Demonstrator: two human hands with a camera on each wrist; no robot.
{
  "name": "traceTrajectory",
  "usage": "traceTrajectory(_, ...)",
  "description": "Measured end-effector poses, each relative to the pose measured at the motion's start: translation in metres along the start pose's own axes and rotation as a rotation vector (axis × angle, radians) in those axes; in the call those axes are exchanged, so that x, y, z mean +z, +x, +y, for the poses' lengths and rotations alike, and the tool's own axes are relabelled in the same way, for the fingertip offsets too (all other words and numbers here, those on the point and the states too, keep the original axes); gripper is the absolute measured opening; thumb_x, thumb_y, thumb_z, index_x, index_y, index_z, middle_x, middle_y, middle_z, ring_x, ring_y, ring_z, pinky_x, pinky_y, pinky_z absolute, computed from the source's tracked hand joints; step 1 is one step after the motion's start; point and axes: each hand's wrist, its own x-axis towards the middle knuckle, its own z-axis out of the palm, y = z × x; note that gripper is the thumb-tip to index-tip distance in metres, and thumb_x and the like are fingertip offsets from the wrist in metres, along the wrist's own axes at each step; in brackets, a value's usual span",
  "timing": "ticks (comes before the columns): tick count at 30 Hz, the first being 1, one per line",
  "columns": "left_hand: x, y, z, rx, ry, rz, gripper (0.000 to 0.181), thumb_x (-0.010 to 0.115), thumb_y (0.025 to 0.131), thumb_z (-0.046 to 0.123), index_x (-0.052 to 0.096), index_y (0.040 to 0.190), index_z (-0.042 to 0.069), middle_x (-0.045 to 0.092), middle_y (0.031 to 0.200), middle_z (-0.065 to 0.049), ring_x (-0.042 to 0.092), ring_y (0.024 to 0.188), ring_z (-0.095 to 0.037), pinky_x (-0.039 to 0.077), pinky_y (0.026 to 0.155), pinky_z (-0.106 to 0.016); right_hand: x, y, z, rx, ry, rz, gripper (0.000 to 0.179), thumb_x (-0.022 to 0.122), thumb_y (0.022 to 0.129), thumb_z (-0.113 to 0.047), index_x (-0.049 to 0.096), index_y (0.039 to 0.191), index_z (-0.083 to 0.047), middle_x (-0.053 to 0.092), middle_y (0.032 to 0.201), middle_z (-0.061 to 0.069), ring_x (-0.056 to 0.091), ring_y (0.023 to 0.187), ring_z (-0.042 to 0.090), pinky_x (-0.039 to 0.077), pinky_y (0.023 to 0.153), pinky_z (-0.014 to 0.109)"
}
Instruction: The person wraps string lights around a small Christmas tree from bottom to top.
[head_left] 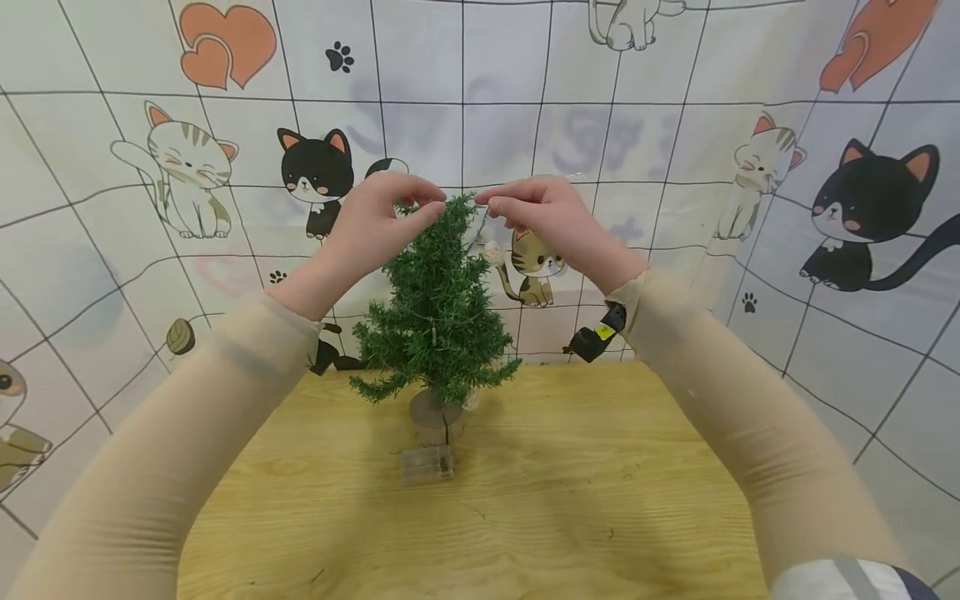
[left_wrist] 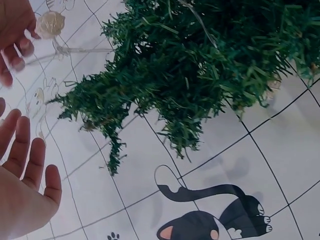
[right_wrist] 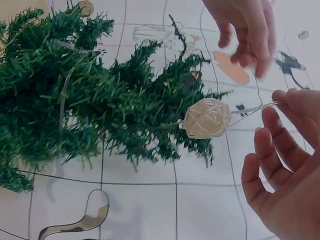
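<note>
A small green artificial Christmas tree (head_left: 442, 308) stands upright on a round brown base (head_left: 429, 410). My right hand (head_left: 551, 218) is at the right of the treetop and pinches a thin clear wire (right_wrist: 255, 107) between thumb and forefinger. From that wire hangs a cream woven ball light (right_wrist: 207, 118), beside the upper branches. Left of the treetop is my left hand (head_left: 386, 221), its fingers loosely bent with nothing seen between them in the right wrist view. More wire (right_wrist: 67, 95) lies along the green branches.
In front of the base sits a clear plastic battery box (head_left: 426, 464) on the wooden tabletop (head_left: 570, 500). A dark cable joins the box toward the tree. Behind hangs a white grid-patterned cloth (head_left: 420, 67) printed with cats and hearts.
</note>
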Motion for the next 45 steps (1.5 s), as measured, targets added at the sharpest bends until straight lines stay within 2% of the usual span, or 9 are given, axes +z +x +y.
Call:
traceTrajectory(5,0.003,0.004,0.011,-0.014,0.058,-0.029,0.032,0.065,0.094,0.032,0.070,0.119,0.012,0.065,0.099,-0.004,0.054,0.103,-0.024,0.042,0.088,-0.040,0.011,0.009,-0.012,-0.063,-0.118,-0.006,0.028,0.060,0.097,-0.030,0.072,0.119,-0.015,0.065,0.118,0.000,0.056,0.094,0.019,0.045,0.078,0.034)
traceTrajectory(10,0.002,0.007,0.018,-0.110,0.125,-0.062,0.038,0.066,0.091,0.043,0.072,0.115,0.015,0.066,0.100,0.001,0.054,0.093,-0.017,0.043,0.079,-0.036,0.020,0.017,-0.022,-0.133,-0.190,0.027,0.024,0.061,0.097,-0.025,0.074,0.113,-0.012,0.068,0.112,0.001,0.059,0.090,0.015,0.045,0.078,0.031)
traceTrajectory(13,0.001,0.007,0.019,-0.168,0.121,-0.084,0.036,0.066,0.090,0.044,0.074,0.111,0.017,0.069,0.101,0.002,0.058,0.092,-0.014,0.046,0.075,-0.036,0.025,0.021,-0.027,-0.150,-0.219,0.037,0.023,0.061,0.097,-0.024,0.075,0.112,-0.013,0.069,0.110,0.000,0.061,0.089,0.016,0.044,0.075,0.029)
traceTrajectory(18,0.002,0.007,0.019,-0.220,0.123,-0.110,0.033,0.064,0.091,0.046,0.077,0.106,0.020,0.072,0.101,0.002,0.062,0.092,-0.015,0.047,0.074,-0.036,0.032,0.026,-0.030,-0.195,-0.230,0.040,0.022,0.061,0.097,-0.021,0.075,0.110,-0.011,0.069,0.106,0.001,0.061,0.082,0.016,0.044,0.069,0.028)
traceTrajectory(24,0.003,0.011,0.016,-0.277,0.143,-0.066,0.039,0.061,0.090,0.054,0.076,0.110,0.024,0.072,0.104,0.002,0.061,0.083,-0.015,0.043,0.066,-0.035,0.035,0.031,-0.030,-0.221,-0.201,0.048,0.019,0.061,0.097,-0.018,0.076,0.105,-0.009,0.069,0.103,0.000,0.059,0.084,0.013,0.045,0.072,0.028)
traceTrajectory(30,0.004,0.014,0.016,-0.282,0.131,-0.074,0.032,0.061,0.094,0.042,0.074,0.114,0.021,0.072,0.105,0.000,0.063,0.083,-0.017,0.043,0.067,-0.035,0.036,0.033,-0.034,-0.235,-0.176,0.048,0.019,0.061,0.097,-0.017,0.076,0.103,-0.008,0.069,0.103,0.002,0.062,0.086,0.018,0.046,0.073,0.028)
traceTrajectory(38,-0.003,0.018,0.010,-0.227,0.249,-0.129,0.032,0.052,0.101,0.031,0.066,0.126,0.018,0.069,0.110,-0.005,0.062,0.087,-0.023,0.046,0.079,-0.043,0.037,0.034,-0.035,-0.186,-0.107,0.058,0.020,0.061,0.097,-0.019,0.075,0.106,-0.007,0.068,0.105,0.001,0.060,0.081,0.027,0.048,0.072,0.031)
traceTrajectory(41,-0.003,0.020,0.010,-0.232,0.260,-0.161,0.035,0.046,0.103,0.032,0.059,0.133,0.019,0.066,0.112,-0.006,0.060,0.086,-0.024,0.045,0.076,-0.042,0.038,0.035,-0.034,-0.168,-0.068,0.064,0.021,0.062,0.096,-0.019,0.074,0.108,-0.006,0.068,0.104,0.002,0.060,0.081,0.030,0.049,0.073,0.032)
traceTrajectory(45,-0.001,0.022,0.011,-0.245,0.247,-0.185,0.031,0.041,0.105,0.033,0.059,0.125,0.018,0.067,0.102,-0.005,0.057,0.076,-0.024,0.042,0.068,-0.039,0.039,0.035,-0.031,-0.162,-0.030,0.062,0.021,0.063,0.096,-0.019,0.073,0.109,-0.006,0.068,0.103,0.002,0.061,0.085,0.032,0.050,0.075,0.032)
